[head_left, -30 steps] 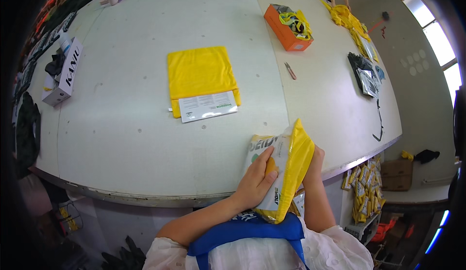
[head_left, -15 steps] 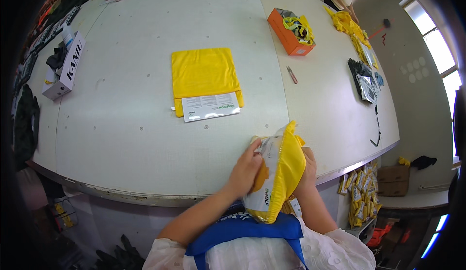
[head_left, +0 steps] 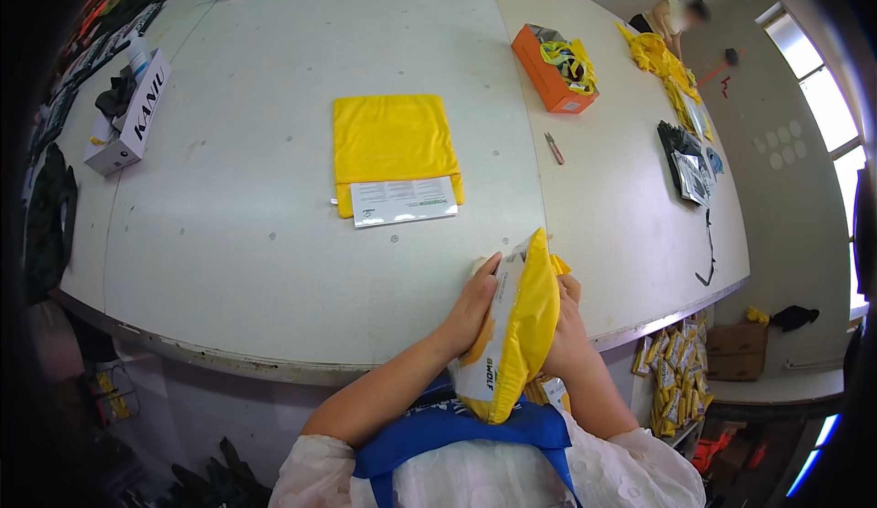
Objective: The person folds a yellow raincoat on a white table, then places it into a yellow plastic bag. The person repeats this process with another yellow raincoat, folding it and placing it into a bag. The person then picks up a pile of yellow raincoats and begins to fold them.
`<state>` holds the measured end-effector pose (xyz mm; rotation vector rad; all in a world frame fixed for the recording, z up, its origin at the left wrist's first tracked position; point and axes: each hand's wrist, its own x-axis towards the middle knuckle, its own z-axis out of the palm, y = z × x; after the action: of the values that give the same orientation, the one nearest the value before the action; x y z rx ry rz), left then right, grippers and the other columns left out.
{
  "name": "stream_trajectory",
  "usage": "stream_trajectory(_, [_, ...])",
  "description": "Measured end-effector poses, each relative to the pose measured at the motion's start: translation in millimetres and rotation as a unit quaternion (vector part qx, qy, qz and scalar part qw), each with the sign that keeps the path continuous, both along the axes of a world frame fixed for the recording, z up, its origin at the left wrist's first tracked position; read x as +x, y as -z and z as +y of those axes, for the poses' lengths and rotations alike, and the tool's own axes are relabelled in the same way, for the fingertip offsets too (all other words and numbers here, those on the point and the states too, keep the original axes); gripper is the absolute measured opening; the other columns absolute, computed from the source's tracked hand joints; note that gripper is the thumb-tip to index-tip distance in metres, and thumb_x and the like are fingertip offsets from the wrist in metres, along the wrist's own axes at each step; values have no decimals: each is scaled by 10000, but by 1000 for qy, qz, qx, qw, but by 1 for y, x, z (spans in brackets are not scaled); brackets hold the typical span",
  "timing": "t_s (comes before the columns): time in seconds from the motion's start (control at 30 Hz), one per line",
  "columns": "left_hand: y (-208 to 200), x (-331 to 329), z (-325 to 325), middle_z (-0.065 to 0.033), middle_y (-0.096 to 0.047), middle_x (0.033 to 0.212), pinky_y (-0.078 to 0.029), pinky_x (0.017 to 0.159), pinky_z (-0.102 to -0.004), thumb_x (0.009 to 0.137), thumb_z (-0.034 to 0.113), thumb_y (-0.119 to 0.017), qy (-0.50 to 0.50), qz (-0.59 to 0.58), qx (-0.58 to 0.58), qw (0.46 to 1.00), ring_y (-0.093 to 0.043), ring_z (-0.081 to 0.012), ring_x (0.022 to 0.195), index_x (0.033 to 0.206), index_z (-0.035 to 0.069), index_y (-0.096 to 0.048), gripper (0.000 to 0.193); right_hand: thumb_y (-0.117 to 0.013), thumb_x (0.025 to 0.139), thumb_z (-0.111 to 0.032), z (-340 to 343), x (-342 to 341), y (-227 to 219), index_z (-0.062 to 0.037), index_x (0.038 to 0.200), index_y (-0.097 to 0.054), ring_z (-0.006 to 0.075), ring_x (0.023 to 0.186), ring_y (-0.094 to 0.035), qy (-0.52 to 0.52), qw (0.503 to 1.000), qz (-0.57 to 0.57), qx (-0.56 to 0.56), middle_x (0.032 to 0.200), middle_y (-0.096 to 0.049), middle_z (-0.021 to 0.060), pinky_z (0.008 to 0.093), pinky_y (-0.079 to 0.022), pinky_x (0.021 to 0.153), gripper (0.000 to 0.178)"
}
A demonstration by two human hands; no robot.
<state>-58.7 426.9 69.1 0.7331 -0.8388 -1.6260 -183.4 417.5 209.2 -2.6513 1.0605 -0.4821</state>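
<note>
Upright at the table's near edge, against my apron, is a plastic packet with yellow folded cloth inside (head_left: 525, 325). My left hand (head_left: 470, 312) is closed on its pale printed left side, thumb toward the top. On the yellow right side, my right hand (head_left: 568, 330) grips the packet with bent fingers; its fingertips are partly hidden behind the packet. Farther out on the table lies a flat folded yellow cloth piece (head_left: 391, 138). A white printed sheet in a clear sleeve (head_left: 404, 203) rests along that piece's near edge.
Small thread snips (head_left: 554, 149) lie right of the folded cloth, near an orange box (head_left: 545, 74) of yellow items. A white box (head_left: 128, 124) stands at left. Dark packets (head_left: 681, 161) lie at right. Yellow packets (head_left: 676, 371) fill a pile below the table. Another person (head_left: 667, 22) works far right.
The packet has turned slightly and shifted a little left in my hands. My right hand now shows more around its right side. The view has moved slightly.
</note>
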Motion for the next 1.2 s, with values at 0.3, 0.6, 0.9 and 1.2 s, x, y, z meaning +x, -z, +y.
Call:
stream_trajectory(0.3, [-25,19,4,-129,-373,1455,-324,1111,-402,992,552,-216,86,282,88,951,-389,-248,1335,1489,128,-191,655,-699,725,-261,0,14,-2,-66,1154,-597,323,1177,-505,-40,998,24,35,1176,-601,132,472,-280,1057,482])
stream_trajectory(0.6, [-19,16,12,-110,-287,1496,-260,1141,-375,1010,475,-295,44,137,11,990,-318,-233,1369,1494,121,-159,615,-652,754,-350,-13,31,-13,-77,1068,-617,323,993,-531,-38,986,161,4,1068,-622,102,452,-344,917,418])
stream_trajectory(0.9, [-25,34,20,-116,-323,1480,-262,1134,-356,1006,480,-305,20,112,81,990,-330,-215,1361,1486,87,-196,630,-662,761,-349,-2,41,11,-49,1155,-562,365,1085,-473,-24,996,81,-3,1156,-564,162,480,-317,946,506])
stream_trajectory(1.2, [-30,94,35,-151,-401,1439,-296,1118,-396,1004,517,-227,35,277,144,949,-399,-270,1326,1438,34,-318,656,-533,804,-264,14,90,33,39,1317,-434,424,1258,-348,-94,976,195,11,1329,-444,254,492,-202,1064,604])
